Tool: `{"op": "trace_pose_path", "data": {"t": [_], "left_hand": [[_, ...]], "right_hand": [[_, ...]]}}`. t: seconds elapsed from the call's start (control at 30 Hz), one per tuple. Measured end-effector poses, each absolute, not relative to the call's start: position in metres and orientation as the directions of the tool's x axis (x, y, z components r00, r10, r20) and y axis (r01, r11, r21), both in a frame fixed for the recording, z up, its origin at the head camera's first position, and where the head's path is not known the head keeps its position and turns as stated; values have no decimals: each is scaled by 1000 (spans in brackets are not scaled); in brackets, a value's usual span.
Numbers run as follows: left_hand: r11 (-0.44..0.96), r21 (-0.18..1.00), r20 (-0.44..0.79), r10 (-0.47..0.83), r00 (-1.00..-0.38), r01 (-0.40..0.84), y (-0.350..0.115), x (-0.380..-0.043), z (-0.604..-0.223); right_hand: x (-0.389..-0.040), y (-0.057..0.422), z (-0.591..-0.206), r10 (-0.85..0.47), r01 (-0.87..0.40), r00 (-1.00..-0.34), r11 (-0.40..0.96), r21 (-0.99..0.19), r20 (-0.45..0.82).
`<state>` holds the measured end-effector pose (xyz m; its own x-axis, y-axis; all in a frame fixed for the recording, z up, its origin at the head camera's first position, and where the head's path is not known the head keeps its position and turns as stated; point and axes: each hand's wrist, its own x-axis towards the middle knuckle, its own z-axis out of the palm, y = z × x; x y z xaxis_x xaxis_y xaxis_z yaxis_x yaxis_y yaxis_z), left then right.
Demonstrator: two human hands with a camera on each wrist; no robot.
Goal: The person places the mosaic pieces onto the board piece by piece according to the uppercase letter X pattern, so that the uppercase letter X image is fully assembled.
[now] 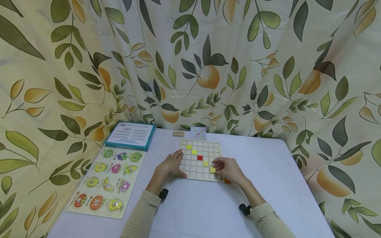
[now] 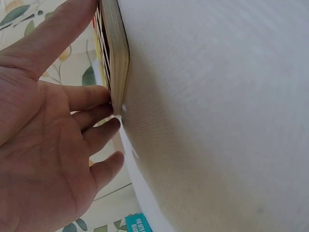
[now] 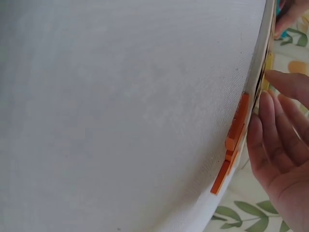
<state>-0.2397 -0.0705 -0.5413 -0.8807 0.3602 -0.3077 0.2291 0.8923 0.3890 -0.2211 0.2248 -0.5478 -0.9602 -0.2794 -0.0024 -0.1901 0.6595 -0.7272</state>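
Note:
A square grid board (image 1: 190, 167) lies on the table, with a diagonal of yellow tiles and one red tile (image 1: 200, 158) between them. My left hand (image 1: 172, 165) rests at the board's left side, thumb by the near corner and fingers along the edge. In the left wrist view the left hand (image 2: 58, 150) is spread beside the board's layered edge (image 2: 119, 58). My right hand (image 1: 229, 169) pinches the lowest yellow tile (image 1: 212, 170) near the board's right side. The right wrist view has the thumb of the right hand (image 3: 285, 140) against the yellow tile (image 3: 269, 67).
Orange pieces (image 3: 234, 130) lie beside the board under my right hand. Behind the board are a patterned card (image 1: 198, 133) and a small wooden block (image 1: 178, 134). On the left lie a teal box (image 1: 131, 135) and a fruit puzzle board (image 1: 99, 191). A leaf-print curtain (image 1: 238, 66) hangs behind.

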Motion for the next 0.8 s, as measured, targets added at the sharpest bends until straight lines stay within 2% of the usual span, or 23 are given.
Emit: {"op": "trace_pose_path", "data": {"t": [0.4,0.8], "left_hand": [[891,394,-311,358,-880,224,-70,-239,-540],[894,390,-319,356,-878,221,-70,-240,-540]], "right_hand": [[-222,226,-545,-297,-192,-955,638,-745,-8],[-224,248,-539,-232,-242,-966,660,-712,113]]}}
